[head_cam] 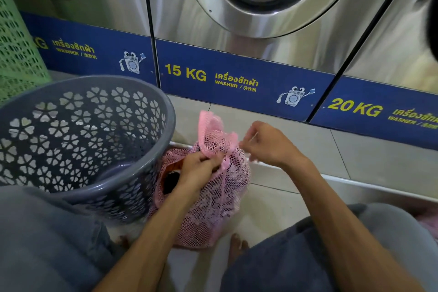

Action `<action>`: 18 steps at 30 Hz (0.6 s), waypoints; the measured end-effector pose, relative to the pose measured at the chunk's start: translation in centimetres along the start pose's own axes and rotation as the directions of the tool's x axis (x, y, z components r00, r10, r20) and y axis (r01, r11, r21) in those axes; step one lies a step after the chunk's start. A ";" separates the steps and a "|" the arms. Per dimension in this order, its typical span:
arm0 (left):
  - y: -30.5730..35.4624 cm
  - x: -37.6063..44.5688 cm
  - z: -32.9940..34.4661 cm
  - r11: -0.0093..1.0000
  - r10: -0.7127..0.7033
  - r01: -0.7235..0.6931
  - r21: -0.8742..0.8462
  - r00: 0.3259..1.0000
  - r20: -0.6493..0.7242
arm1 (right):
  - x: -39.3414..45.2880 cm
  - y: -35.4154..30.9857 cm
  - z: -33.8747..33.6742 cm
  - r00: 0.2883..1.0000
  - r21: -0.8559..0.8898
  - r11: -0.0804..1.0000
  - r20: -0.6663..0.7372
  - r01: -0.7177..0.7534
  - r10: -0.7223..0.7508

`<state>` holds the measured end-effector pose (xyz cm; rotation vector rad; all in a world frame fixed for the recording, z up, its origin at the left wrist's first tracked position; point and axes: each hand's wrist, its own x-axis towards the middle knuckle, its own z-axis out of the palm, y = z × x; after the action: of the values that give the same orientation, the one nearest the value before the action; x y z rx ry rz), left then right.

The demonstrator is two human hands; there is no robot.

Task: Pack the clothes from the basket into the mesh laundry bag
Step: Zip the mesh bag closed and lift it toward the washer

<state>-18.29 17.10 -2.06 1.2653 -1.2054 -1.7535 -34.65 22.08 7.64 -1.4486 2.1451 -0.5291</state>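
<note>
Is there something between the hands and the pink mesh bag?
Nothing visible. The left hand already grips the gathered neck of the mesh bag, and the right hand pinches something thin just beside it. The grey basket stands to the left.

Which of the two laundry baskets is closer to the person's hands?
The grey basket with flower-shaped holes, right beside the left hand; the green basket stands farther back.

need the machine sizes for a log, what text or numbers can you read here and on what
"15 KG" and "WASHER", with Thai and Chinese script: middle washer's blue base panel.
"20 KG": right washer's blue panel; its "WASHER" runs off the frame edge.
"KG", number hidden behind the green perforated basket, plus "WASHER": left washer's blue panel.
</note>
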 end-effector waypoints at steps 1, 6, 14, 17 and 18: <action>0.0 0.2 0.0 0.999 -0.021 0.021 -0.033 1.000 -0.004 | -0.3 0.0 0.2 0.993 -0.050 0.999 0.122 -0.002 0.008; -1.5 0.8 0.3 0.982 -0.107 0.129 -0.135 0.981 0.163 | -0.3 0.8 3.7 0.947 -0.233 0.972 0.318 0.032 0.045; -1.5 0.5 0.5 0.963 -0.105 0.156 -0.219 0.968 0.226 | 0.5 2.3 5.8 0.990 -0.048 0.997 0.128 -0.055 0.061; -1.2 -0.1 0.4 0.976 -0.083 0.115 -0.186 0.981 0.173 | 0.4 2.1 5.1 0.975 0.032 0.995 0.205 -0.090 0.082; -1.2 -0.3 0.3 0.994 -0.063 0.072 -0.080 0.993 0.104 | 0.2 2.0 4.7 0.959 0.051 0.992 0.266 -0.118 0.100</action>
<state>-18.50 17.88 -3.02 1.1939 -1.1439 -1.9172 -33.36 22.36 2.67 -1.2778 1.9643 -0.3426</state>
